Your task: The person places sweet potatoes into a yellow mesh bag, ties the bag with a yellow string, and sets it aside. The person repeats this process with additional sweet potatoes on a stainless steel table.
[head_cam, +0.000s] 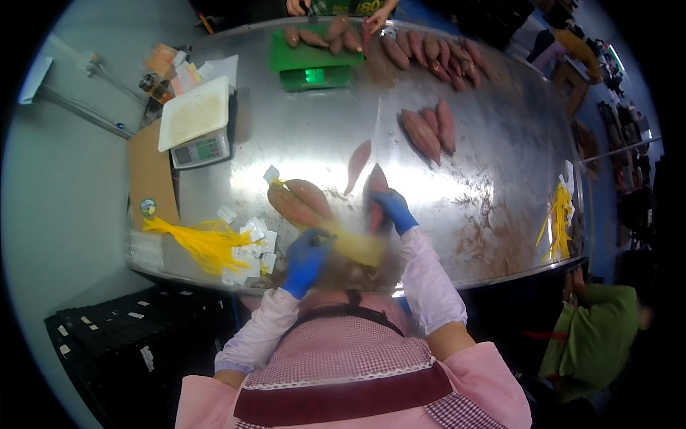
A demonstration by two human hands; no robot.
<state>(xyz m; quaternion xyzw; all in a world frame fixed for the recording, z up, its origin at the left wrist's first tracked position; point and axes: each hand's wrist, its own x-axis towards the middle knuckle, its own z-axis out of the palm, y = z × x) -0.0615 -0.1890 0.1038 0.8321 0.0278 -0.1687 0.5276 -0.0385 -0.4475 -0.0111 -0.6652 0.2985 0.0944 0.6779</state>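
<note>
My left hand [306, 263], in a blue glove, is closed on a blurred yellow mesh bag [360, 248] that stretches to the right over the front of the table. In its blue glove, my right hand [396, 210] grips a reddish sweet potato [377, 185], its tip pointing away from me. Another sweet potato [359, 163] lies just beyond, on the steel. Two larger sweet potatoes [300, 201] rest side by side ahead of my left hand, with a white tag [271, 174] and a bit of yellow at their far end.
Yellow mesh bags with tags lie at left [201, 244] and right [560, 222]. A white scale [195, 120] stands at the left. Several sweet potatoes [429, 126] lie ahead. Across the steel table [332, 115], a co-worker's hand [379, 20] touches one beside a green scale [316, 78].
</note>
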